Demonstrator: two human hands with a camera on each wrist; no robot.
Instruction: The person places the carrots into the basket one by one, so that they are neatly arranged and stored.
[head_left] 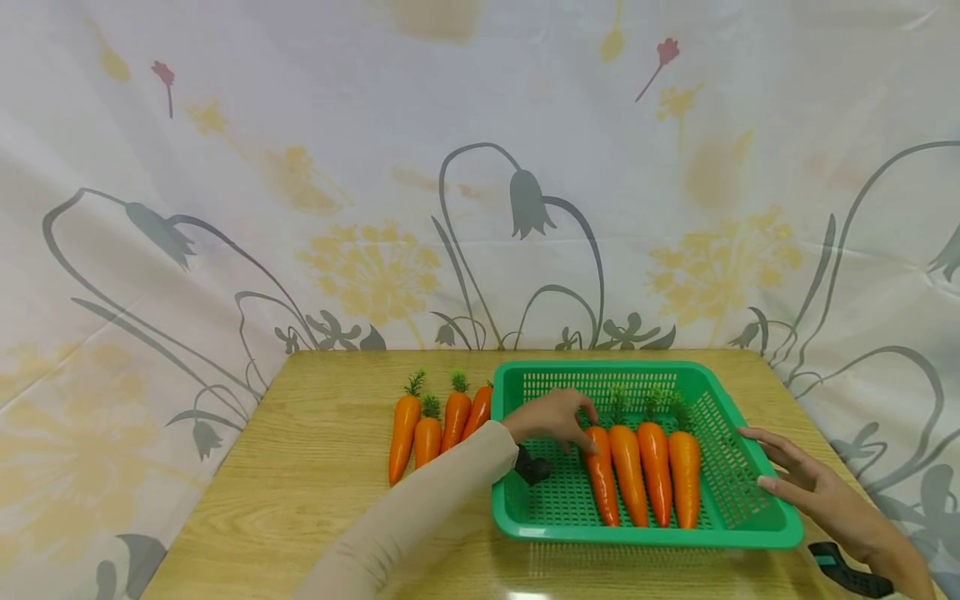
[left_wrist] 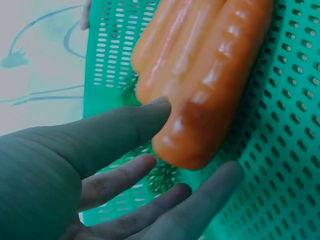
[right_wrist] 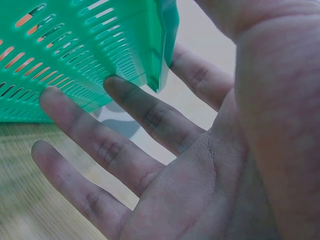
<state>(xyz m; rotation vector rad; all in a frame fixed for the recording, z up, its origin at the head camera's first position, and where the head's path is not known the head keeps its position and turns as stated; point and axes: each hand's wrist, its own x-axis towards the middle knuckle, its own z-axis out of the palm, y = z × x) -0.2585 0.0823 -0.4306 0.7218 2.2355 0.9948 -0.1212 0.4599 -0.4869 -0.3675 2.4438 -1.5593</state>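
Note:
Several orange carrots with green leafy tops lie side by side in a green plastic basket. Over the basket reaches my left hand, at the top end of the leftmost carrot. In the left wrist view its thumb touches or nearly touches that carrot, while the other fingers are spread apart around its leafy end. My right hand is at the basket's right side. Its fingers stretch out loosely against the slotted outer wall in the right wrist view, without curling round it.
More carrots lie on the wooden table left of the basket, partly hidden by the left sleeve. A flower-patterned sheet hangs behind the table and at both sides.

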